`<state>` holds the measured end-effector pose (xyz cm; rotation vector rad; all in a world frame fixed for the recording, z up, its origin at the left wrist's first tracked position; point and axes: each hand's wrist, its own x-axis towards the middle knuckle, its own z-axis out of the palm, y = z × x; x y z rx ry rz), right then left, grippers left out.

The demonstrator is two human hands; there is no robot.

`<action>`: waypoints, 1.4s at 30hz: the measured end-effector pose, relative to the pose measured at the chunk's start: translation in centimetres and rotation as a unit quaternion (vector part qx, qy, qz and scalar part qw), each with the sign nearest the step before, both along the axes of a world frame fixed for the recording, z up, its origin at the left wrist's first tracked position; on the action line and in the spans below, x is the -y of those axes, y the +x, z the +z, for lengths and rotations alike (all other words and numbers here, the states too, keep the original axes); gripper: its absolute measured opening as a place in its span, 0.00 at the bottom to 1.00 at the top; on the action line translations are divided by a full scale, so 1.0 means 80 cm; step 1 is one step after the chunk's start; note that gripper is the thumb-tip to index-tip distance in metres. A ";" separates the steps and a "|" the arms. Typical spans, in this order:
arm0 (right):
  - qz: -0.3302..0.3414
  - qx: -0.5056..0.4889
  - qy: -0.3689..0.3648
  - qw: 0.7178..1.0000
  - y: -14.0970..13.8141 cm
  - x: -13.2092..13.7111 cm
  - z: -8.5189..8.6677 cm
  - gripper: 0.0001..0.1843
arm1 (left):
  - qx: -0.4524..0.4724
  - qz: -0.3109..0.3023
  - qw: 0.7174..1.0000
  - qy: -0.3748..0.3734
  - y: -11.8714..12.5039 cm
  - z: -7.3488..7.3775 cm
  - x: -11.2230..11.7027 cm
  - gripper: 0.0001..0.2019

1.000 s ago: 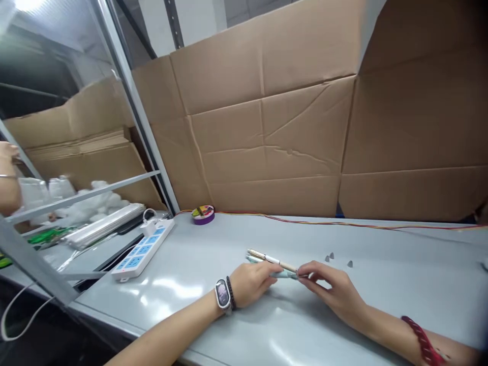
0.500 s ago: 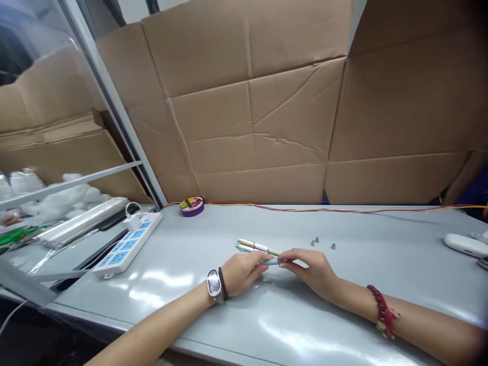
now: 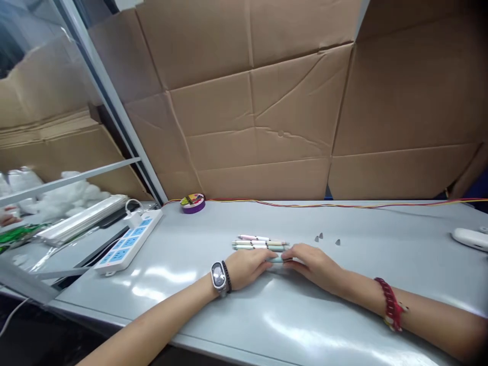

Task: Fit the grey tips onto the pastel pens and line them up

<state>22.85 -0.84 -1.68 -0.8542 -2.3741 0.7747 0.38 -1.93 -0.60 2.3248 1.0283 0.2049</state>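
Note:
My left hand [image 3: 249, 267] and my right hand [image 3: 314, 263] meet over a pale blue-green pen [image 3: 277, 260], each pinching one end of it low over the grey table [image 3: 229, 315]. Just beyond my fingers several pastel pens [image 3: 259, 242] lie side by side in a row on the table. Three small grey pen tips [image 3: 322, 238] sit loose to the right of the row. My left wrist carries a watch and a dark bead band; a red braided band circles my right wrist.
A white and blue power strip [image 3: 127, 243] lies at the left. A purple tape roll [image 3: 192, 202] and a red-yellow wire [image 3: 343, 205] run along the cardboard wall [image 3: 267, 101]. A white device [image 3: 470, 238] rests at the far right. Packets and a metal frame fill the left side.
The pens that my hands held raised at an angle now lie flat in a row on the table. Both hands have lowered and hold one pen between them.

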 end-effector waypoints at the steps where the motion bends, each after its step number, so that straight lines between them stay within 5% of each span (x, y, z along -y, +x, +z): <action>1: -0.003 0.000 0.013 1.000 0.000 0.001 -0.001 0.13 | -0.003 -0.003 1.000 0.003 -0.001 0.000 0.000 0.11; 8: -0.004 0.102 0.141 0.985 0.000 -0.001 -0.009 0.22 | -0.043 -0.022 0.999 0.025 0.000 0.000 0.001 0.11; 16: 0.009 0.094 0.159 0.983 -0.001 0.003 -0.001 0.16 | -0.017 -0.013 0.999 0.028 -0.003 0.002 0.007 0.10; 18: -0.004 0.103 0.135 0.986 -0.004 0.008 0.000 0.19 | -0.006 -0.002 1.000 0.028 -0.002 0.004 0.011 0.10; 23: -0.014 0.129 -0.082 0.988 -0.005 0.014 0.009 0.23 | 0.006 0.005 0.999 0.032 -0.001 0.006 0.013 0.10; 28: 0.002 0.126 0.033 0.991 -0.006 0.011 0.013 0.23 | 0.026 -0.010 1.000 0.007 -0.003 0.008 0.013 0.10; 31: -0.023 0.082 -0.143 0.986 -0.010 0.015 0.018 0.26 | 0.027 -0.013 0.997 0.070 -0.002 0.008 0.014 0.10; 33: -0.015 0.052 -0.315 0.947 -0.011 0.017 0.024 0.26 | 0.015 -0.033 0.988 0.147 -0.001 0.007 0.014 0.12; 35: 0.022 0.050 -0.405 0.913 -0.008 0.014 0.030 0.26 | -0.006 -0.067 0.976 0.209 0.001 0.005 0.013 0.14; 37: 0.031 0.089 -0.371 0.924 -0.002 0.008 0.033 0.26 | -0.035 -0.080 0.967 0.239 0.001 0.003 0.010 0.14; 39: -0.010 0.170 -0.257 0.951 0.008 -0.002 0.032 0.26 | -0.062 -0.068 0.966 0.241 0.000 0.002 0.007 0.11; 42: -0.094 0.284 -0.080 0.951 0.028 -0.021 0.026 0.23 | -0.083 -0.032 0.974 0.208 -0.005 0.004 0.000 0.10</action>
